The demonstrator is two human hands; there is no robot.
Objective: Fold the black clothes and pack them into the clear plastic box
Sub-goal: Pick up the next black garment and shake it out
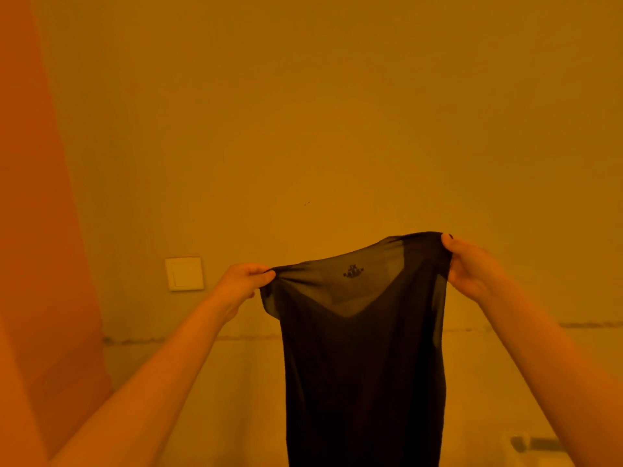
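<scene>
A thin black top (pixel 364 365) hangs in the air in front of me, its neckline up and its body dropping out of the frame's bottom edge. The fabric is sheer near the top and shows a small printed label inside the collar. My left hand (pixel 241 284) pinches the left shoulder of the garment. My right hand (pixel 470 264) grips the right shoulder, held a little higher than the left. The clear plastic box is not in view.
A plain wall fills the view under strong orange light. A white wall switch (pixel 184 274) sits left of my left hand. An orange curtain or door edge (pixel 40 230) runs down the left side. A small dark object (pixel 526 443) lies at the lower right.
</scene>
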